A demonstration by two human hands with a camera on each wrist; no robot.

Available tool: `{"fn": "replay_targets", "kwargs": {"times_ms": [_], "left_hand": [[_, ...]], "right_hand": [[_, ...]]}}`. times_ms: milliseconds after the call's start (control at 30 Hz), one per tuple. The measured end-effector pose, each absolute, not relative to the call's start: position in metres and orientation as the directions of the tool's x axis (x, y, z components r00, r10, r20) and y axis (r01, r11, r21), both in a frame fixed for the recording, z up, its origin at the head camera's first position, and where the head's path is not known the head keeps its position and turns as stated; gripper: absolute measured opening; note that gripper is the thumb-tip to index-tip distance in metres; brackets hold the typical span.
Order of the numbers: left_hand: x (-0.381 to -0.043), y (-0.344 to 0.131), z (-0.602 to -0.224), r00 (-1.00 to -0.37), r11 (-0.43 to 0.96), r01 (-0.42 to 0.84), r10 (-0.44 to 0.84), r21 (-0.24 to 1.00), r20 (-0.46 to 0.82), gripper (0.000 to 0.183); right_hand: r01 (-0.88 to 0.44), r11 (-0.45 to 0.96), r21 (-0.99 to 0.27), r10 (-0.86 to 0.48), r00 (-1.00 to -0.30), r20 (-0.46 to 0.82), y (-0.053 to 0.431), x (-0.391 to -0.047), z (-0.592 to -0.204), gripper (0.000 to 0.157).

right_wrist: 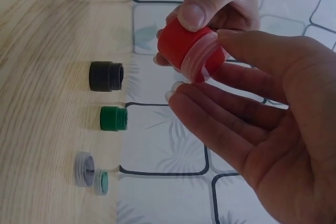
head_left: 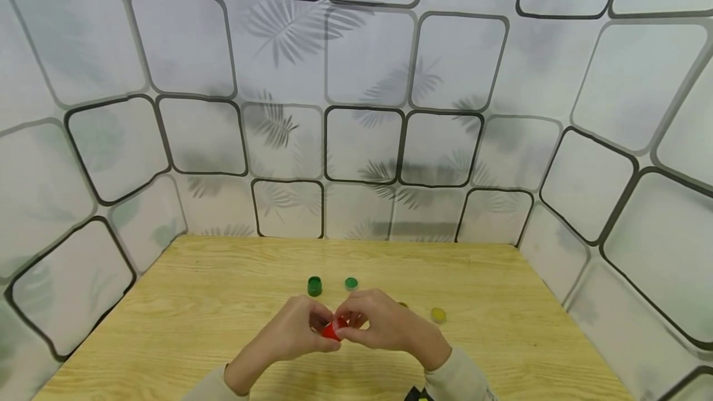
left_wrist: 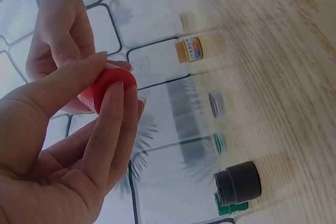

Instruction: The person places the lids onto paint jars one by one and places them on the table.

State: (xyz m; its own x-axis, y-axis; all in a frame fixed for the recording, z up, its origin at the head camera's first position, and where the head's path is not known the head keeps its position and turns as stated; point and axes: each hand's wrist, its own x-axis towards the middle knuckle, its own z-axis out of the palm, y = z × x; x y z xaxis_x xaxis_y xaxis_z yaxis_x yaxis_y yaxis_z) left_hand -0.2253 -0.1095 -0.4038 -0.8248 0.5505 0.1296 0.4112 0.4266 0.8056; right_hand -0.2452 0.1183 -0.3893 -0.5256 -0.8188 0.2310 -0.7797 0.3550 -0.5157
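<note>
Cream sleeves [head_left: 457, 376] are cut off below. Above the wooden table [head_left: 223, 283], fingers of the left hand [head_left: 298, 330] clamp a red cylindrical plastic jar [right_wrist: 176, 45]; the right hand [head_left: 384, 323], partly hiding it, pinches its clear ridged lid [right_wrist: 197, 59].

Head view: bright, even light is covering the table [head_left: 184, 327]; faint shadows are lying on it. Wall squares [head_left: 663, 252] flanking the table are stretching toward the edges. Wrist views: dimmer haze is muting the table; the red jar [right_wrist: 179, 44] above it is showing vividly; the label [left_wrist: 194, 49] of a yellow jar [left_wrist: 181, 52] is blurring.
</note>
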Motion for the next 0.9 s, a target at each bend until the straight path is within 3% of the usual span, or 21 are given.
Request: {"fn": "replay_targets", "kwargs": {"times_ms": [500, 900], "left_hand": [[-0.2236, -0.1084, -0.4018, -0.825, 0.420, 0.396, 0.553, 0.816, 0.115, 0.015], [-0.2245, -0.1100, -0.4016, -0.815, 0.388, 0.409, 0.562, 0.826, 0.140, 0.020]], "right_hand": [[-0.789, 0.357, -0.499, -0.820, -0.521, 0.237, 0.1195, -0.2464, -0.3891, 0.016], [-0.886, 0.236, -0.399, -0.848, -0.388, 0.360, 0.1225, -0.2488, -0.3904, 0.018]]}}
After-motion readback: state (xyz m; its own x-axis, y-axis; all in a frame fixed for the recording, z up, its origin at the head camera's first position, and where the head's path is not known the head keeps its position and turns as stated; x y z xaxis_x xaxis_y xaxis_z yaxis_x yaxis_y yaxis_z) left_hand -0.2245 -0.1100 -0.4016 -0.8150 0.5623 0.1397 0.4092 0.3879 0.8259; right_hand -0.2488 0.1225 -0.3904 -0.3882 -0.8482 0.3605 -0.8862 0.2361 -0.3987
